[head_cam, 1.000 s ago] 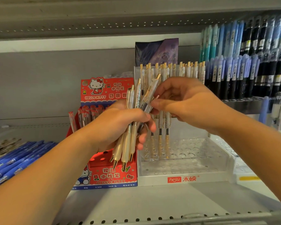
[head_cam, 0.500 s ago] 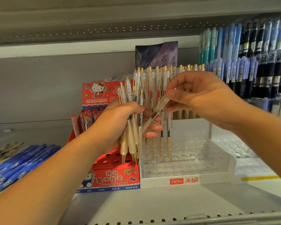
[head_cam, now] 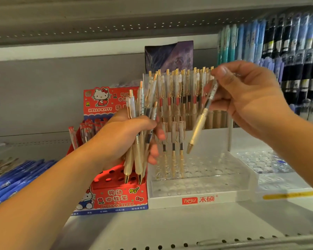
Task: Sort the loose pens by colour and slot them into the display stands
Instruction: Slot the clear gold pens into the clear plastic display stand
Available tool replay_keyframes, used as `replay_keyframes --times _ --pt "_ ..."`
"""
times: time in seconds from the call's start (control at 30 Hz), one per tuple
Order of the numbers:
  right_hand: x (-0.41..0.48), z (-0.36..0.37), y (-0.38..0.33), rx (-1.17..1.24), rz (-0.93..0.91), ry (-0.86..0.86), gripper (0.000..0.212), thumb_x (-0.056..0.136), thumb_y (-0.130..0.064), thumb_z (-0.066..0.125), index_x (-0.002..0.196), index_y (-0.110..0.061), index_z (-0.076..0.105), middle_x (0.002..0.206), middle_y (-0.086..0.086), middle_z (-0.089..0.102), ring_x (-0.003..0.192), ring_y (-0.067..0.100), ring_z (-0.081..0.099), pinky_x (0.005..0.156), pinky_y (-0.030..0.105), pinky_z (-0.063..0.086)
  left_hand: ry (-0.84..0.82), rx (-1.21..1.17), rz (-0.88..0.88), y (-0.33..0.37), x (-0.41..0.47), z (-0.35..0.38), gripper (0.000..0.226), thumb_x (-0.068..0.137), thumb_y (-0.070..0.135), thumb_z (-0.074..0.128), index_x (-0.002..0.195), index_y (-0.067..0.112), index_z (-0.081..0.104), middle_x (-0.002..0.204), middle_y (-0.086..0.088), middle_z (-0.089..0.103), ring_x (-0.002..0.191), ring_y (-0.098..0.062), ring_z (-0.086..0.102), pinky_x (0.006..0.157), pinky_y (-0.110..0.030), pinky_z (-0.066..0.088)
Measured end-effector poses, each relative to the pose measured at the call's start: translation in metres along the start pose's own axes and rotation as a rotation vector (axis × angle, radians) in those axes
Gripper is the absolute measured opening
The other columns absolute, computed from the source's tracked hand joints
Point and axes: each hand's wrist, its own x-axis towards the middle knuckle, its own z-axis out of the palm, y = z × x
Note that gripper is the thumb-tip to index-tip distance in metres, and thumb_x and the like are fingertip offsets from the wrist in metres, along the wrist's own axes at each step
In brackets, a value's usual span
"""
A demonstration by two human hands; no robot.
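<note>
My left hand (head_cam: 123,139) grips a bundle of cream pens with gold tips (head_cam: 135,159), tips down, in front of the red stand. My right hand (head_cam: 246,103) pinches one cream pen (head_cam: 200,121) near its top; the pen slants down-left, its gold tip hanging above the clear stepped display stand (head_cam: 202,193). That stand has a white base with a red label. Its back row is full of matching pens (head_cam: 181,91), and three more stand in a lower row on the left (head_cam: 173,147). Most of its holes are bare.
A red Hello Kitty pen stand (head_cam: 116,197) sits left of the clear one. Blue pens (head_cam: 13,179) lie at far left. Another clear stand (head_cam: 271,166) sits to the right. Hanging rows of blue and black pens (head_cam: 287,51) fill the upper right. A shelf edge (head_cam: 188,244) runs along the bottom.
My right hand has drawn one pen out of the bundle and carried it right, over the clear stand. The left hand has kept its grip on the bundle.
</note>
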Motion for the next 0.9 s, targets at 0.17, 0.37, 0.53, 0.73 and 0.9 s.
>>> replay_keyframes --times 0.17,0.37,0.53,0.73,0.9 --pt "-0.002 0.003 0.011 -0.323 -0.064 0.036 0.024 0.071 -0.029 0.074 0.087 -0.013 0.067 0.074 0.011 0.073 0.055 0.028 0.07 0.046 0.034 0.058 -0.059 0.051 0.079 0.0 0.0 0.003 0.019 0.086 0.013 0.056 0.102 0.005 0.058 0.077 -0.015 0.063 0.047 -0.024 0.049 0.049 -0.034 0.048" --pt "-0.003 0.004 0.019 -0.427 -0.078 0.048 0.028 0.07 -0.032 0.075 0.089 -0.012 0.068 0.073 0.013 0.07 0.053 0.024 0.068 0.046 0.029 0.057 -0.057 0.114 0.085 -0.003 -0.001 0.005 0.025 0.085 0.017 0.056 0.106 0.003 0.057 0.076 -0.012 0.068 0.047 -0.023 0.05 0.051 -0.034 0.049" --pt "-0.001 0.004 0.02 -0.472 -0.084 0.068 0.022 0.071 -0.033 0.075 0.085 -0.018 0.067 0.072 0.012 0.07 0.051 0.022 0.068 0.046 0.028 0.057 -0.043 0.112 0.078 -0.001 -0.002 0.006 0.03 0.084 0.016 0.057 0.11 0.001 0.055 0.085 -0.016 0.068 0.05 -0.024 0.05 0.053 -0.035 0.05" --pt "0.0 0.004 0.023 -0.528 -0.006 0.087 0.027 0.064 -0.038 0.075 0.083 -0.021 0.067 0.072 0.01 0.07 0.053 0.022 0.07 0.047 0.03 0.058 -0.051 0.103 0.071 -0.002 -0.001 0.004 0.039 0.084 0.017 0.057 0.118 -0.001 0.05 0.082 -0.015 0.067 0.05 -0.024 0.051 0.051 -0.035 0.049" --pt "-0.001 0.008 0.027 -0.608 0.154 -0.032 0.037 0.056 -0.039 0.074 0.088 -0.02 0.074 0.068 -0.002 0.074 0.056 0.015 0.071 0.051 0.024 0.059 -0.062 0.152 0.066 -0.001 -0.002 0.003 0.027 0.091 0.015 0.055 0.11 -0.004 0.052 0.067 -0.007 0.067 0.048 -0.021 0.054 0.05 -0.032 0.051"
